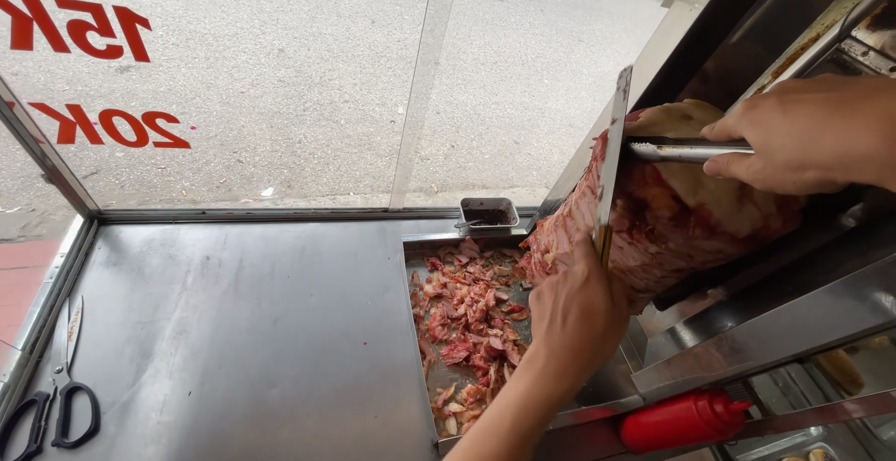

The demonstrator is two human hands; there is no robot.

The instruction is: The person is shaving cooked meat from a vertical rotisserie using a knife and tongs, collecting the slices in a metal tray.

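The left hand (576, 316) gripped a long knife (611, 158) laid flat against the meat cone (672, 209); the right hand (807, 132) pressed metal tongs (686, 150) to it; red shavings (467, 316) filled the tray (431, 382) beneath; scissors (56, 396) lay apart.

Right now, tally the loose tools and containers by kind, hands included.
Hands: 2, left hand, right hand
Knife: 1
Tongs: 1
Scissors: 1
Red squeeze bottle: 1
Small metal sauce cup: 1
Total: 7
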